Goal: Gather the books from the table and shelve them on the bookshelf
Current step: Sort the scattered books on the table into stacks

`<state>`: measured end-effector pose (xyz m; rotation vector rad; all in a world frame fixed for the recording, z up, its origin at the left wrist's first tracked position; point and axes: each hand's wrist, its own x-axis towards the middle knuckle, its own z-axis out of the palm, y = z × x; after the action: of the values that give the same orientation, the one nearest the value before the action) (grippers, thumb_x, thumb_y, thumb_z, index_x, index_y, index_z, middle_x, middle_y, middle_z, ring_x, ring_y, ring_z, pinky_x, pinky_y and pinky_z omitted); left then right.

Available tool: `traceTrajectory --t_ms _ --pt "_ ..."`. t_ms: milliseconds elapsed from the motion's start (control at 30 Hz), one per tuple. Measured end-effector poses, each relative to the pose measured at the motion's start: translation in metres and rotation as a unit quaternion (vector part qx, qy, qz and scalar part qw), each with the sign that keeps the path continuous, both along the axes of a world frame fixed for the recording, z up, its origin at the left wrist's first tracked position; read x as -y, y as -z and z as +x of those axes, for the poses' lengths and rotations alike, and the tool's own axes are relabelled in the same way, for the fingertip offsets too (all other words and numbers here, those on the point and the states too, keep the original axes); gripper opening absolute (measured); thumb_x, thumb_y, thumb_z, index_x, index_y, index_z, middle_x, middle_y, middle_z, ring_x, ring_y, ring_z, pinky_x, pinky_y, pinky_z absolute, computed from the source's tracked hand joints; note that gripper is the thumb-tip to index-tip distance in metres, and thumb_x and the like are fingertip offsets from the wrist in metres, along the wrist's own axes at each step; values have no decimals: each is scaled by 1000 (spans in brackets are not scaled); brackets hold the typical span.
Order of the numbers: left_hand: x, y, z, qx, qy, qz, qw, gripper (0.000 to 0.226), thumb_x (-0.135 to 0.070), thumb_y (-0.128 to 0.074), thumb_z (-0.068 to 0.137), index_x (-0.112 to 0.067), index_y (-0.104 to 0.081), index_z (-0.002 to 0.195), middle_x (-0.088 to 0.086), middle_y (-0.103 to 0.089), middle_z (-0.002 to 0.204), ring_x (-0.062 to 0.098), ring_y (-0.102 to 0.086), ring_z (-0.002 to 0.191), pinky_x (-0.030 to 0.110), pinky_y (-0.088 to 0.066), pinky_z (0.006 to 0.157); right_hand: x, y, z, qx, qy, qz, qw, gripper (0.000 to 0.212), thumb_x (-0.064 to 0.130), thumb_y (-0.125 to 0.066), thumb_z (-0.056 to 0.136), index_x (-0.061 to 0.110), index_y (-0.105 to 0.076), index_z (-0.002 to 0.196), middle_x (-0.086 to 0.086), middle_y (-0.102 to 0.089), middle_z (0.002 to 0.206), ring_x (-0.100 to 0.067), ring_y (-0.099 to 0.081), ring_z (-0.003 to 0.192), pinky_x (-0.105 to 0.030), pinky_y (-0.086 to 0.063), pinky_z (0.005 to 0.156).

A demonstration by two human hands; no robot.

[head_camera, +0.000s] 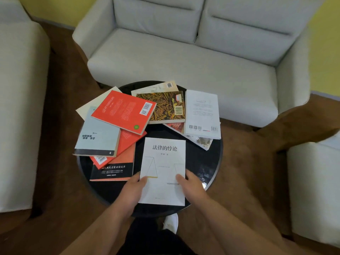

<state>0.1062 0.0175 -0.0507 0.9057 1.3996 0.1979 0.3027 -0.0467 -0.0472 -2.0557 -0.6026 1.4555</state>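
Both hands on white book [163, 170]: L hand [131, 192] grips lower left edge, R hand [191, 186] lower right, thumbs on cover. Held face-up over near side of round black worktop [211, 162]. Plain white cover, black title, faint scale drawing. Other books [127, 111] scattered, overlapping, across far side.

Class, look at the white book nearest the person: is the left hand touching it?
Touching. The head view shows the left hand with its thumb lying on the white book at its left edge, and the right hand gripping the opposite edge.
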Motion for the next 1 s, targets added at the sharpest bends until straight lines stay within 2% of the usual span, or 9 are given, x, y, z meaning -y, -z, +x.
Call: traceTrajectory --t_ms 167,333,400,467,567,667,767,900,1000 --pt "5 -1 9 18 1 -1 1000 33 -16 -42 104 -28 -59 130 -2 -69 124 23 -64 115 49 -49 104 0 1 0 -27 12 -9 1000 38 22 -48 106 22 -51 144 3 -61 135 -21 -59 118 -36 -49 101" --pt "-1 -4 5 -28 43 36 998 29 -17 -48 102 -30 -61 126 -7 -67 117 17 -63 109 34 -51 94 3 5 10 -5 -76 -10 997 46 25 -50 105 21 -40 150 2 -55 147 -19 -56 125 -36 -48 106" --pt "-2 -6 3 -37 75 57 995 29 -18 -51 101 -28 -62 126 -10 -67 114 15 -64 108 30 -52 90 2 5 16 38 -119 5 992 67 28 -56 102 26 -20 159 8 -45 155 -17 -50 136 -43 -46 112" --pt "-2 -6 3 -42 89 73 993 30 -18 -50 101 -27 -62 127 -11 -66 113 14 -63 108 25 -51 83 -2 6 17 125 -186 48 973 81 29 -58 99 37 -6 160 16 -20 164 -10 -34 144 -44 -44 115" --pt "1 -4 2 -43 91 80 992 32 -20 -50 102 -25 -59 132 -10 -65 121 12 -61 110 16 -49 75 -2 9 8 205 -262 86 939 66 26 -49 103 37 -17 159 17 9 167 -13 -18 152 -36 -41 118" --pt "1 -2 -2 -36 104 80 991 31 -26 -53 101 -27 -59 132 -11 -65 125 12 -62 113 16 -51 76 1 11 3 184 -228 93 952 58 21 -49 103 35 -30 156 18 0 166 -16 -22 153 -31 -42 117" --pt "-8 -3 -9 -53 109 101 988 18 -25 -55 100 -25 -67 112 -7 -71 112 10 -66 101 16 -50 74 -6 8 -1 216 -227 77 947 55 18 -50 101 31 -36 152 11 -4 166 -20 -13 154 -34 -29 121" --pt "-53 -25 -32 -85 -28 107 990 22 -28 -51 101 -13 -67 104 13 -70 98 26 -70 88 37 -59 80 -47 -9 -6 322 -256 108 905 52 21 -56 97 24 -43 148 -7 -4 169 -27 -1 157 -38 -18 125" --pt "-103 -40 -59 -159 -82 182 967 23 -25 -53 100 -10 -66 111 6 -71 102 22 -68 85 34 -56 72 -106 -20 -11 314 -311 154 884 52 16 -58 96 15 -45 147 -14 -19 165 -30 -12 156 -41 -24 125"
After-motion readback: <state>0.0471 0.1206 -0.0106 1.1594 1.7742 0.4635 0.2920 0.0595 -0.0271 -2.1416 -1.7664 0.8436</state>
